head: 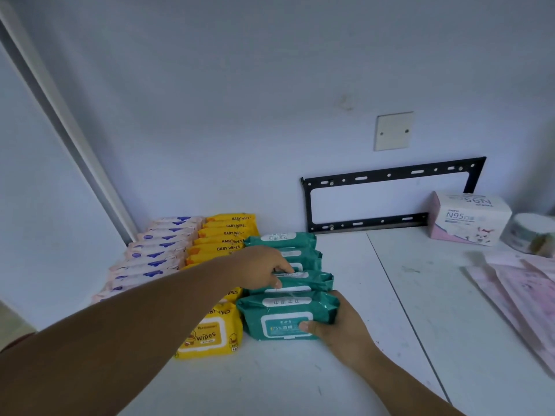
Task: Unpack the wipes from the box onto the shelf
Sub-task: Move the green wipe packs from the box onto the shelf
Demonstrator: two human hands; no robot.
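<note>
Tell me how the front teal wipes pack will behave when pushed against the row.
The front teal pack probably feels soft: its film is wrinkled where the right hand grips. Glossy wrap likely slides easily on the shelf.

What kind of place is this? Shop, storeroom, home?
Likely a storeroom or supply shelf: rows of pink-white plastic wipe packs, yellow baby-wipe packs and teal wipe packs on a scuffed white shelf, a pink-and-white cardboard N95 mask box, a bare black metal bracket on the wall.
</note>
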